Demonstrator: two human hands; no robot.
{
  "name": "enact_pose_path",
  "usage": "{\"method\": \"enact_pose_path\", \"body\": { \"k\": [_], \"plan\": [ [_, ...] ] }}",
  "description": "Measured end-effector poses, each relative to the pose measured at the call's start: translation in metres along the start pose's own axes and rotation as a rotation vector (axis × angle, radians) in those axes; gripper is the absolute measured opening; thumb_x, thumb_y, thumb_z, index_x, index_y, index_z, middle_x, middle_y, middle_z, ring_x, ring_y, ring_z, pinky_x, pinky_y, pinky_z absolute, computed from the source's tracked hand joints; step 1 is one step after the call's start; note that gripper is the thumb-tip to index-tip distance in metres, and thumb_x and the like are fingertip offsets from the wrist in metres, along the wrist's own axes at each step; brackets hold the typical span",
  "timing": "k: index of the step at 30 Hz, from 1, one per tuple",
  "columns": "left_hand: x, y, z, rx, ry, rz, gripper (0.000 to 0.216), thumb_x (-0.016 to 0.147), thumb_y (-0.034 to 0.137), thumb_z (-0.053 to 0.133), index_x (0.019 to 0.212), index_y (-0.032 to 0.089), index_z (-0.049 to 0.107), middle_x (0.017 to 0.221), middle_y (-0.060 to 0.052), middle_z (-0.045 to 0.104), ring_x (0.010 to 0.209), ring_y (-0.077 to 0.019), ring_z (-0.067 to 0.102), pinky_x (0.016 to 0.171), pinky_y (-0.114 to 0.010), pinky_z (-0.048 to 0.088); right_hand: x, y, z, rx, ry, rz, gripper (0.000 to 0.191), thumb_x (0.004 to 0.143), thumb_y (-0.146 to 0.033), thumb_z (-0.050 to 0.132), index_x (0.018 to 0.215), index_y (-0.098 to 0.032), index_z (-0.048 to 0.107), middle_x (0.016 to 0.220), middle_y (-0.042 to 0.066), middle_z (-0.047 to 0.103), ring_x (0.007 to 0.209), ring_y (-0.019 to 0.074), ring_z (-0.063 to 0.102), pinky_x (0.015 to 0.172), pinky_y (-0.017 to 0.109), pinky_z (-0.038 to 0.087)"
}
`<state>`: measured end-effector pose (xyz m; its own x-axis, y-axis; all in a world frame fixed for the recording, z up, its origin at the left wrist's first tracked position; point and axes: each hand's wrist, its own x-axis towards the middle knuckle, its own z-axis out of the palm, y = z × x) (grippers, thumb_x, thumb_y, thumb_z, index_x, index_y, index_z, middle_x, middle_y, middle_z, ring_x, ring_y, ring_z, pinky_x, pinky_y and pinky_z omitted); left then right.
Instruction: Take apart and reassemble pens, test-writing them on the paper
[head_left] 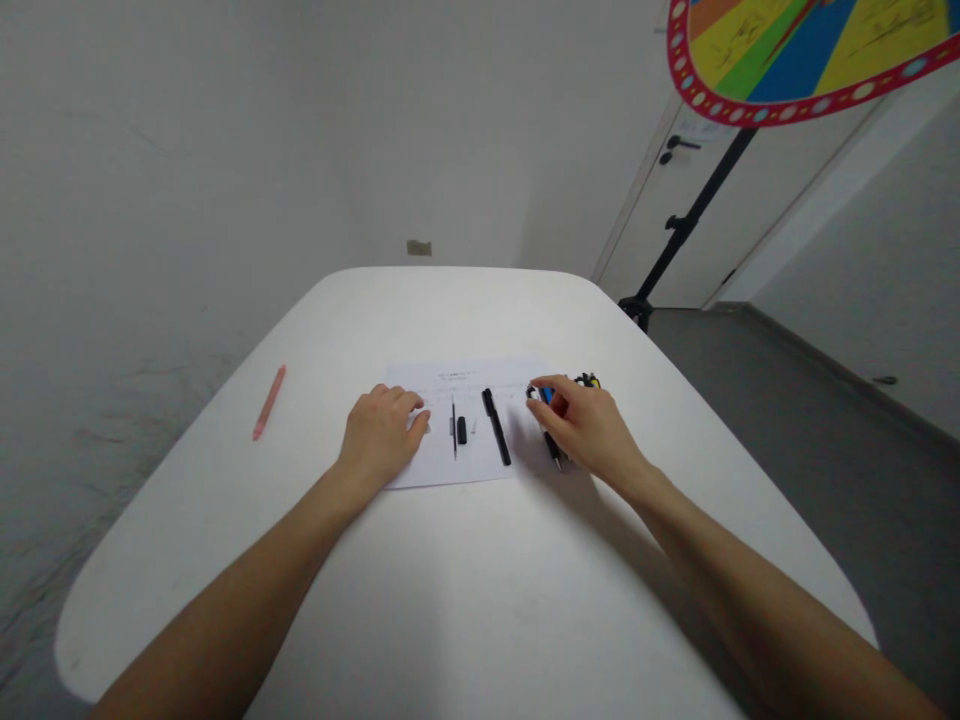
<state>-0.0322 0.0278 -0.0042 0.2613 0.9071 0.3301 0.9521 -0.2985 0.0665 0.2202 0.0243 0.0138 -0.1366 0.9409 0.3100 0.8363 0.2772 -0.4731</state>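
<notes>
"On the printed white paper (420, 472), why space the slim black pen (497, 430) and thin dark refill (454, 440) apart?"

"Clarity, perhaps. The left hand (379, 430) has its grip spread, likely steadying the paper; whether the right hand (589, 428) pinches anything, I can't tell."

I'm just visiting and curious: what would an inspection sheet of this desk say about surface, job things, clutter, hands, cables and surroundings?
Surface: white table, bearing a paper sheet.
Job things: black pen, thin dark rod and short black piece on the sheet; pens by the right hand.
Clutter: pink pen, far left.
Hands: left hand at the sheet's left side; either hand's grip unclear.
Cables: nothing seen.
Surroundings: colourful board, door, wall.
</notes>
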Motion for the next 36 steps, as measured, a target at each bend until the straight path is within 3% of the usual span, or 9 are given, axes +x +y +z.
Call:
{"method": "enact_pose_path", "body": {
  "k": [14,20,26,31,36],
  "plan": [
    [0.001,-0.008,-0.001,0.014,0.058,0.004,0.021,0.086,0.03,0.049,0.087,0.018,0.067,0.087,-0.006,0.07,0.085,-0.0251,0.059,0.074,-0.038,0.046,-0.005,0.027,0.002,0.052,0.089,0.041,0.029,0.083,-0.037,0.05,0.098,-0.017,0.066,0.06,0.0,0.06,0.057,0.0167,0.056,0.057,0.027,0.036],
    [0.002,-0.007,-0.002,-0.015,0.06,0.008,0.021,0.087,0.029,0.05,0.087,0.017,0.067,0.087,-0.007,0.07,0.086,-0.0251,0.058,0.076,-0.038,0.046,-0.007,0.015,0.011,0.037,0.011,0.04,0.028,0.085,-0.032,0.053,0.102,-0.015,0.065,0.063,0.001,0.062,0.059,0.017,0.057,0.058,0.027,0.036],
    [0.001,0.009,0.001,-0.134,0.126,0.201,0.019,0.086,0.027,0.054,0.096,0.017,0.066,0.099,-0.009,0.067,0.096,-0.0253,0.055,0.083,-0.041,0.046,-0.01,-0.017,0.031,-0.171,-0.223,-0.126,0.029,0.088,-0.031,0.052,0.113,-0.016,0.057,0.082,0.007,0.069,0.071,0.0204,0.063,0.061,0.028,0.037],
    [-0.003,0.032,0.006,-0.114,0.011,0.453,0.029,0.086,0.031,0.056,0.112,0.019,0.061,0.12,-0.012,0.061,0.115,-0.0297,0.05,0.093,-0.048,0.041,-0.011,-0.025,0.038,-0.374,-0.305,-0.192,0.025,0.09,-0.026,0.043,0.111,-0.017,0.053,0.093,0.011,0.07,0.074,0.0258,0.066,0.057,0.029,0.037],
    [-0.003,0.045,0.008,-0.009,-0.043,0.526,0.025,0.086,0.032,0.058,0.106,0.018,0.064,0.111,-0.011,0.066,0.121,-0.0317,0.048,0.1,-0.054,0.034,-0.011,-0.019,0.039,-0.373,-0.334,-0.181,0.029,0.088,-0.019,0.042,0.116,-0.018,0.05,0.09,0.01,0.071,0.074,0.0258,0.067,0.058,0.029,0.037]
  ]
}}
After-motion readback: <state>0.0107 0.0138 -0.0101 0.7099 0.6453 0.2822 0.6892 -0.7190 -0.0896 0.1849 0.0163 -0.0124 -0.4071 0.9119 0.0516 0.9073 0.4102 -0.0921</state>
